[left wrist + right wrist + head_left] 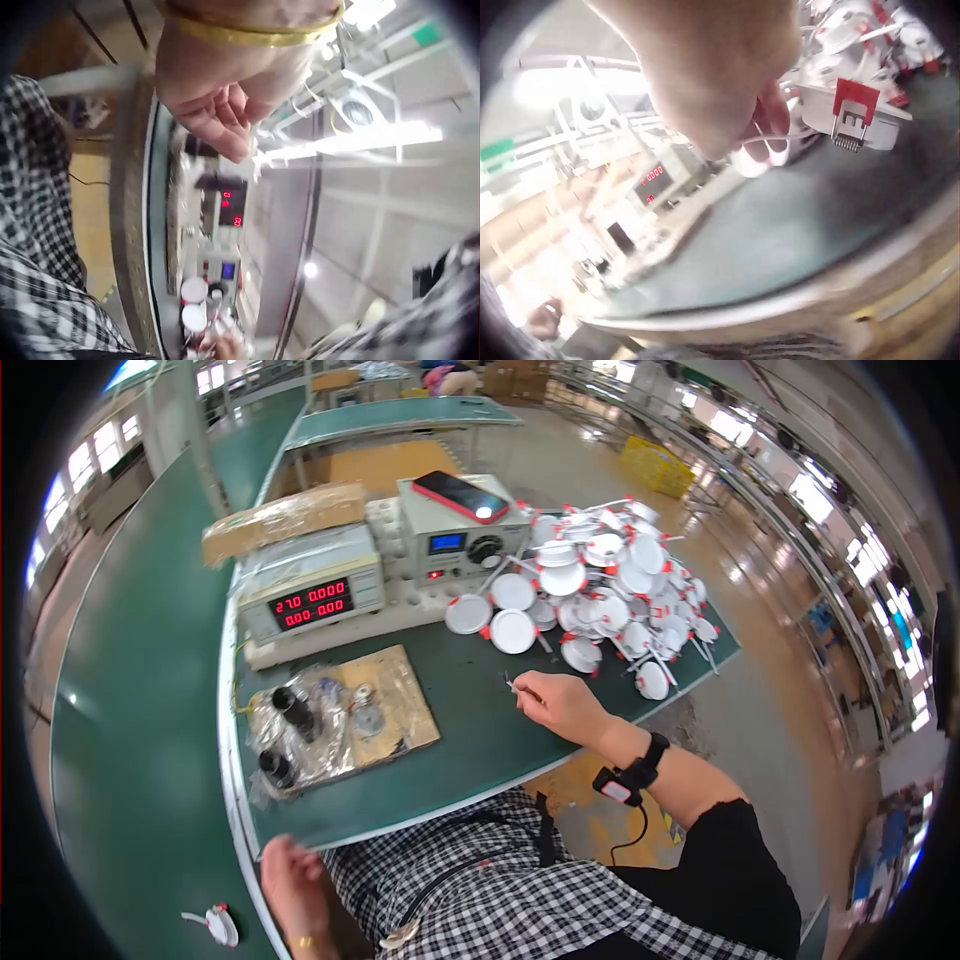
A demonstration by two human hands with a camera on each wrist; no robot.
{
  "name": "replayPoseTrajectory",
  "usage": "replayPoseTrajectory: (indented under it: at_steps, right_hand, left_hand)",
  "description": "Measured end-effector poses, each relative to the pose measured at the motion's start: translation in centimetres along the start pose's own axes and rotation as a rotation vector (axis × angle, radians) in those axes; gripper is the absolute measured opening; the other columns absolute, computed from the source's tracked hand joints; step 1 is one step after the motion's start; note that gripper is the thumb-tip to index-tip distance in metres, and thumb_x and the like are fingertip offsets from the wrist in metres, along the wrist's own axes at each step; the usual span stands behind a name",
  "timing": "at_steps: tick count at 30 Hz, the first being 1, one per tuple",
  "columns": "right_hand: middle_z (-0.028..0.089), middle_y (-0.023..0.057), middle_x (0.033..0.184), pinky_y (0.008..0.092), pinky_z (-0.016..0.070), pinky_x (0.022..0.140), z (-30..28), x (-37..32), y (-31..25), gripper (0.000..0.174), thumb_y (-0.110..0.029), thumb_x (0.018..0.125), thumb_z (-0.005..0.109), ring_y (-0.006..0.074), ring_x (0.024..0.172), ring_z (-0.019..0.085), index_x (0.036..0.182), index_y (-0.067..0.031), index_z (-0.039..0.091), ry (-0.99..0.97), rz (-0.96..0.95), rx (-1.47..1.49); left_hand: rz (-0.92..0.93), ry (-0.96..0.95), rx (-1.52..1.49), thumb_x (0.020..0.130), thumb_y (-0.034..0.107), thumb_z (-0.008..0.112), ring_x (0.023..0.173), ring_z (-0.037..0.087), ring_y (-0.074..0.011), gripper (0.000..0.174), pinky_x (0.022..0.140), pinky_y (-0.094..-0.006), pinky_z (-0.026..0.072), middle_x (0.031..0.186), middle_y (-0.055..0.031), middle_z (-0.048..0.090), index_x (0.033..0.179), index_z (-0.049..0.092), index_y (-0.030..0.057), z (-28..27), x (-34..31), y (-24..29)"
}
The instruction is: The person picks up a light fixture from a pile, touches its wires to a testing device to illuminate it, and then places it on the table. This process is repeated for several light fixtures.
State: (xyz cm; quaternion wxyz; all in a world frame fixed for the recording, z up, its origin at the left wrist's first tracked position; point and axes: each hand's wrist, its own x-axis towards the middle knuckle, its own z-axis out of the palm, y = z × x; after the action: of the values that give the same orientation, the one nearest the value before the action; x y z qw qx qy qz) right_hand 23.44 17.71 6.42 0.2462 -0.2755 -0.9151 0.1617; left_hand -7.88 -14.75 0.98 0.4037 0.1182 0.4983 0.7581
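Note:
My right hand (565, 705) is over the green table (470, 730), just in front of a heap of white round downlights (600, 585). In the right wrist view its fingers pinch a thin white cord (802, 136). The cord runs toward a downlight (885, 127) with a red-tipped spring clip (856, 101). My left hand (293, 885) hangs beside the table's front left corner, fingers loosely curled and holding nothing. In the left wrist view this hand (225, 105) shows beneath a yellow bracelet.
A wooden board (410, 700) with black cylinders (292, 710) and plastic wrap lies left of my right hand. Behind stand a meter with red digits (312, 603) and a power unit (450, 545) topped by a phone (460, 495). One downlight (222, 927) lies on the left bench.

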Motion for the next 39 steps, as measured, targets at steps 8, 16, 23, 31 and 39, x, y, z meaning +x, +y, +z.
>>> replayPoseTrajectory:
  at_steps: [8, 16, 23, 31, 39]
  right_hand:
    - [0.061, 0.0030, 0.075, 0.0192, 0.0420, 0.049, 4.6, 2.9, -9.1, 0.013, -0.011, 0.093, 0.050, 0.0050, 0.059, 0.055, 0.097, -0.0014, 0.057, -0.343, 0.369, 1.057]
    - [0.061, 0.0052, 0.080, 0.0183, 0.0442, 0.050, 6.9, 3.5, -11.5, 0.016, -0.010, 0.097, 0.045, 0.0057, 0.062, 0.056, 0.104, 0.0009, 0.054, -0.165, 0.333, 0.992]
    - [0.062, 0.0058, 0.079, 0.0186, 0.0442, 0.048, 8.1, 4.9, -11.3, 0.016, -0.011, 0.097, 0.046, 0.0051, 0.057, 0.054, 0.103, 0.0013, 0.054, 0.036, 0.320, 1.154]
    - [0.061, 0.0069, 0.078, 0.0189, 0.0443, 0.047, 9.1, 5.5, -11.8, 0.016, -0.013, 0.098, 0.046, 0.0041, 0.054, 0.052, 0.100, 0.0013, 0.052, 0.117, 0.369, 1.241]
    - [0.060, 0.0058, 0.074, 0.0181, 0.0442, 0.050, 8.6, 5.7, -10.9, 0.017, -0.012, 0.098, 0.044, 0.0081, 0.063, 0.058, 0.103, 0.0010, 0.053, 0.092, 0.394, 1.146]
  left_hand:
    - [0.963, -0.481, 0.963, 0.082, -0.004, 0.060, 0.099, 0.059, -0.0310, 0.040, 0.084, -0.0365, 0.0488, 0.107, -0.0158, 0.062, 0.121, 0.058, 0.0058, 18.0, 6.3, 0.2]
    - [0.514, -0.234, 0.848, 0.091, 0.007, 0.056, 0.082, 0.063, -0.0150, 0.023, 0.071, -0.0287, 0.0500, 0.098, -0.0099, 0.068, 0.113, 0.064, 0.0010, 17.3, 6.3, -1.7]
    - [0.029, -0.220, 0.191, 0.096, 0.010, 0.050, 0.108, 0.058, -0.0187, 0.037, 0.094, -0.0302, 0.0459, 0.125, -0.0129, 0.056, 0.131, 0.047, -0.0016, 13.2, 5.6, -2.5]
    - [-0.371, -0.479, 0.082, 0.089, 0.008, 0.063, 0.104, 0.060, -0.0174, 0.056, 0.090, -0.0287, 0.0506, 0.118, -0.0118, 0.057, 0.135, 0.035, -0.0058, 11.9, 3.7, -5.8]
    - [-0.462, -0.482, 0.105, 0.093, 0.013, 0.058, 0.100, 0.063, -0.0191, 0.037, 0.087, -0.0294, 0.0534, 0.114, -0.0122, 0.060, 0.122, 0.048, -0.0070, 13.3, 3.7, -5.7]
